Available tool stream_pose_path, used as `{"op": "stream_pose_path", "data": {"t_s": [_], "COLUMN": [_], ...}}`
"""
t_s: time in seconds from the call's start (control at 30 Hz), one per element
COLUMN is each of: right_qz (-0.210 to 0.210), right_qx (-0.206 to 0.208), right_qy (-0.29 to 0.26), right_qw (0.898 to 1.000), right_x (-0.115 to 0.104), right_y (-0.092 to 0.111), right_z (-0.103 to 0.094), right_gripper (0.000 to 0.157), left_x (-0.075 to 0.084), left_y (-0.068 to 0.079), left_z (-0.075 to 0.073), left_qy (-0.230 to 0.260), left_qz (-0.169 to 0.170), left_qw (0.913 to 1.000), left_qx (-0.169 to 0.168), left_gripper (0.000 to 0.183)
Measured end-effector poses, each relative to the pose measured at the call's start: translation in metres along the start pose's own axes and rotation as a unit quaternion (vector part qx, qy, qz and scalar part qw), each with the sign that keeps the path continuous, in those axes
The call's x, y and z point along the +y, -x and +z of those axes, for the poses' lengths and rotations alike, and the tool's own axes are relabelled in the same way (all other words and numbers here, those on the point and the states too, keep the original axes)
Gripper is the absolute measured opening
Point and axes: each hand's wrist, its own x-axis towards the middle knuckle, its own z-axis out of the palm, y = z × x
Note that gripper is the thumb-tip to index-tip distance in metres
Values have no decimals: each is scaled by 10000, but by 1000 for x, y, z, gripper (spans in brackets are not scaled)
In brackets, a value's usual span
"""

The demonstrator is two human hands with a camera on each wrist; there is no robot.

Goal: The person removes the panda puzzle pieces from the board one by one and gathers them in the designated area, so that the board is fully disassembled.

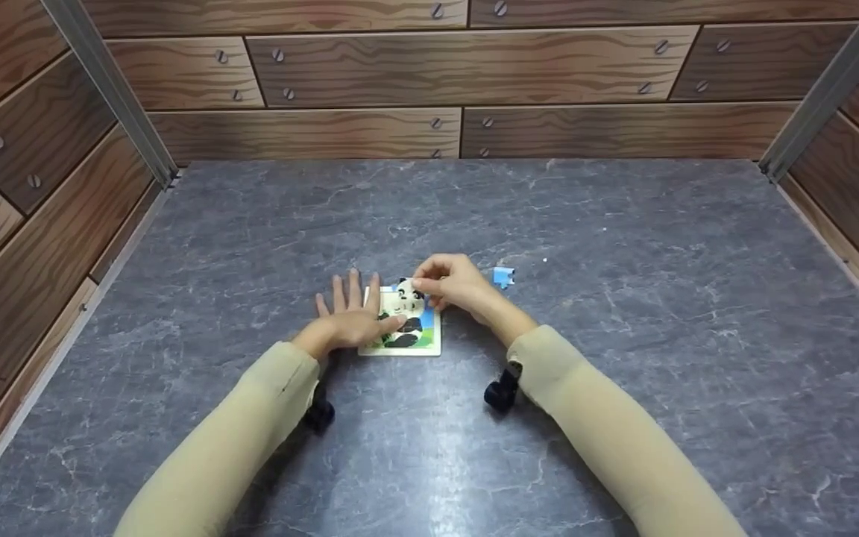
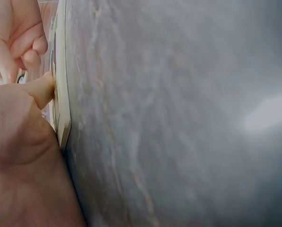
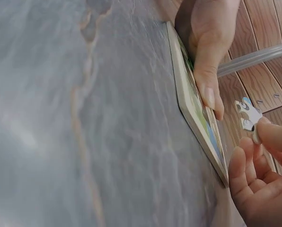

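Observation:
A square panda puzzle board [image 1: 400, 350] with a pale rim lies on the table in front of the person. The left hand [image 1: 347, 321] rests over its left side, fingers spread and straight, the thumb pressing on the picture. Above the upper part of the board, the right hand [image 1: 459, 283] pinches a puzzle piece [image 1: 408, 292] showing the panda's face. In the right wrist view this piece [image 3: 248, 114] is raised off the board, between thumb and finger. The lower picture shows black panda patches, green and blue. The left hand hides the board's left part.
A loose light-blue puzzle piece [image 1: 503, 277] lies on the table just right of the right hand. A tiny white speck [image 1: 545, 259] is farther right. Wood-patterned walls [image 1: 467, 71] enclose the grey marbled table [image 1: 623, 298] at the back and sides.

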Motion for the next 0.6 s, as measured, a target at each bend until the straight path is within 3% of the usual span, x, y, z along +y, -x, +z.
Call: {"op": "stream_pose_path", "data": {"t_s": [0.6], "right_qz": [166], "right_qx": [266], "right_qy": [-179], "right_qw": [9993], "right_x": [3], "right_y": [21], "right_z": [-48], "right_gripper": [18], "left_x": [3], "left_y": [7], "left_z": [-3], "left_qy": [-100], "left_qz": [26], "left_qw": [9999], "left_qx": [57], "left_gripper": [93]}}
